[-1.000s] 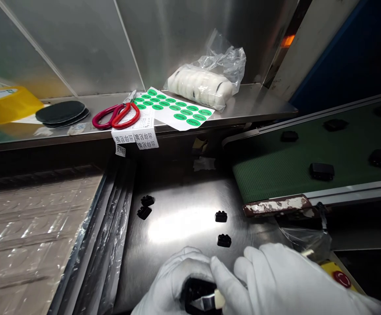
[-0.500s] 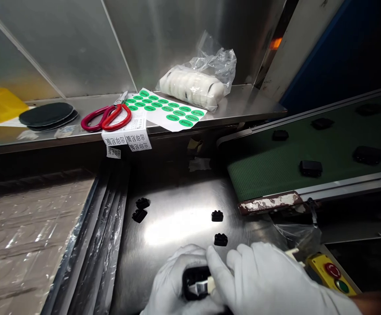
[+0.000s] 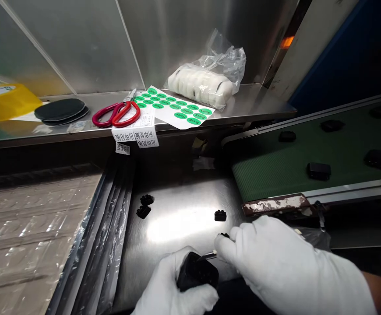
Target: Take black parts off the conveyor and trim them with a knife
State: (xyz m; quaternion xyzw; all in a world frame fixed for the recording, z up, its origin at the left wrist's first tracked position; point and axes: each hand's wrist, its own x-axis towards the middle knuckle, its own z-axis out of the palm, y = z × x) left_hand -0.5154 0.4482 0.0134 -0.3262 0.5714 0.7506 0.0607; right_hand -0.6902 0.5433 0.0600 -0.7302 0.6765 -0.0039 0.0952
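My left hand (image 3: 162, 286), in a white glove, is closed around a black plastic housing (image 3: 197, 274) at the bottom middle. My right hand (image 3: 276, 258), gloved too, pinches a small knife (image 3: 208, 255) with a narrow metal blade; the fingers cover most of its handle. The blade meets the upper edge of the housing. Just beyond my right fingertips a small black part (image 3: 224, 235) is mostly covered by the glove. Another small black part (image 3: 220, 215) lies farther back on the steel table (image 3: 177, 201). Two more black parts (image 3: 144, 206) sit close together at the left.
A green conveyor belt (image 3: 262, 175) carrying several black housings (image 3: 319, 171) runs at the right. Stacked clear plastic trays (image 3: 29, 218) fill the left. On the shelf above are red-handled scissors (image 3: 126, 114), green RoHS stickers (image 3: 180, 109), a bagged white roll (image 3: 200, 83) and yellow tape (image 3: 9, 103).
My left hand has turned the housing, so its open cavity no longer faces me. The knife has moved from inside the cavity to the upper edge, and my right hand has shifted slightly right and up.
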